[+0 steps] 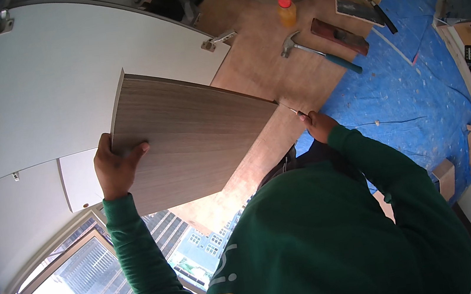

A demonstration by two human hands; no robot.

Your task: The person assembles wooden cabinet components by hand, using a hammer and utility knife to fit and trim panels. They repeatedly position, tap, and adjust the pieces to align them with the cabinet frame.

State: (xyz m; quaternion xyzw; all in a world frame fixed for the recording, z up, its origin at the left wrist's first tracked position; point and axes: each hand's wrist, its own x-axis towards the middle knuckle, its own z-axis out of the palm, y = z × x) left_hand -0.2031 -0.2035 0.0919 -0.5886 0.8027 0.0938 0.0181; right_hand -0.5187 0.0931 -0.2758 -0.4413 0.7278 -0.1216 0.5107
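Gripped in the left hand [115, 170] is a panel [192, 132], in the right hand [321, 127] a tool [301, 113], hammer [338, 62] and bottle [288, 15] far right.

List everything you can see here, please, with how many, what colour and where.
Wood-grain panel: one, grey-brown, centre-left
Slim pointed tool: one, colour unclear, by the panel's right corner
Cabinet door: one, white, upper left
Hinges: two clear, silver, door's upper corners
Flask: one, black, top left of centre
Bottle: one, orange with red cap, upper centre
Claw hammer: one, teal handle, below bottle
Wooden hand plane: one, reddish-brown, beyond hammer
Sheeting: one expanse, blue, right
Window: one, pale frame, lower left
Other tools, clutter: several, mixed, rim; too small to tell
Left grip: one, green-sleeved, panel's left edge
Right grip: one, green-sleeved, on slim tool
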